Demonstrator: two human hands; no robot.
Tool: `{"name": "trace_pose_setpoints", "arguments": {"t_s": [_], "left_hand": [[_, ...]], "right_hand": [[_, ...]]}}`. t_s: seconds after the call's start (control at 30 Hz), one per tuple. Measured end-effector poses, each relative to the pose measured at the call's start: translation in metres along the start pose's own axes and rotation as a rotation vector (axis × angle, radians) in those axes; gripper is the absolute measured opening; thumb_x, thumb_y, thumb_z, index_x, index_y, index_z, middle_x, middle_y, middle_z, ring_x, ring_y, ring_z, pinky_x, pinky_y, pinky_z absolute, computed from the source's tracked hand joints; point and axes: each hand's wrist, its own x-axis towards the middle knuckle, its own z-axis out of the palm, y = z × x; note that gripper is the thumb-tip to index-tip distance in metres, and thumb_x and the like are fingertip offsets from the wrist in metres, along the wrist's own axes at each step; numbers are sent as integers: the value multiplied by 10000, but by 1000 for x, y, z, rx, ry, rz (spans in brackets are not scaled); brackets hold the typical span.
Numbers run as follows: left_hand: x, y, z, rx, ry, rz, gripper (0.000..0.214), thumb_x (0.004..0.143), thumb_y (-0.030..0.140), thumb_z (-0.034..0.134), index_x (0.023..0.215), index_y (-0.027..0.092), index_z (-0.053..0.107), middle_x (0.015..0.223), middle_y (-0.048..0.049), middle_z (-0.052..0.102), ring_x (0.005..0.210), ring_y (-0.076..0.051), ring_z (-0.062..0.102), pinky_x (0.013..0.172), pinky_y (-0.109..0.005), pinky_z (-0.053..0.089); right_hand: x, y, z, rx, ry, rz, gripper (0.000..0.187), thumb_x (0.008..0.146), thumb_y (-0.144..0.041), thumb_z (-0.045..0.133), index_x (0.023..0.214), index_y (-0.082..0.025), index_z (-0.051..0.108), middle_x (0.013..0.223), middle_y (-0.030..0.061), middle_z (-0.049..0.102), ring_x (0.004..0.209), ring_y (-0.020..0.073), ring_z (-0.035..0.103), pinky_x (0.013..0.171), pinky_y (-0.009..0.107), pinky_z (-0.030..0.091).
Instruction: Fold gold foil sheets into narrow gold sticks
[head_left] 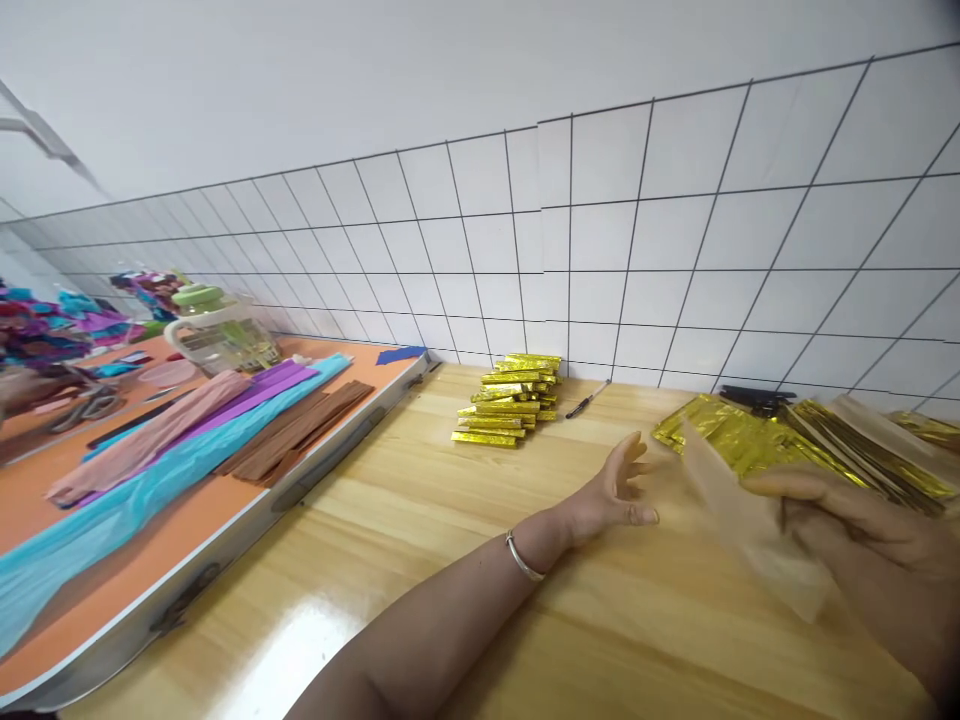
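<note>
My left hand (pixel 615 490) hovers open over the wooden table (pixel 465 580), fingers spread, reaching toward a spread of gold foil sheets (pixel 742 435). A silver bangle sits on that wrist. My right hand (pixel 862 530) at the right edge is closed on a pale translucent sheet of paper (pixel 750 530), which is blurred by motion. More gold foil and brown-edged sheets (pixel 862 450) lie fanned out behind the right hand.
A stack of folded gold foil strips (pixel 510 400) sits by the tiled wall, a black pen (pixel 587 399) beside it. To the left an orange table (pixel 150 560) holds brown, pink, purple and blue crepe paper (pixel 187 440), a clear jug (pixel 221 335) and scissors (pixel 82 405).
</note>
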Motion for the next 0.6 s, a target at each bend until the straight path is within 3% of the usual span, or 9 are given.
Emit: {"name": "trace_pose_setpoints", "arguments": {"t_s": [0.13,0.23,0.4,0.5,0.6], "left_hand": [[-1,6,1,-269,-28,-99,724,594,405,768,1228,194,487,1295,-151,459,1135,-301,481,912,-406,391],[-4,10,2,-351,-6,-137,652,599,360,770,1178,188,523,1181,-121,551,972,-246,575,831,-350,446],[-2,12,-4,-248,42,-238,567,592,325,782,1087,153,565,992,-96,624,765,-171,607,706,-283,474],[5,7,-19,-143,232,-203,614,585,334,783,1122,176,531,860,-38,614,654,-117,585,631,-239,461],[12,2,-39,-51,438,-188,625,593,312,776,1138,185,498,760,9,553,600,-86,555,588,-210,445]], "right_hand": [[11,15,19,493,-152,407,266,651,-282,630,917,-270,627,808,13,643,671,191,600,542,291,485],[19,29,29,711,-191,508,316,607,-205,647,917,-242,599,763,-2,630,597,156,588,504,256,468],[13,50,51,634,-230,411,290,660,-188,559,946,-217,595,875,21,642,713,162,608,609,261,487],[6,64,66,352,-243,257,364,715,-208,494,1073,-226,558,1028,51,621,907,203,592,768,330,487],[1,74,75,22,-182,12,461,744,-230,486,1205,-243,473,1189,72,532,1074,238,509,886,405,439]]}}
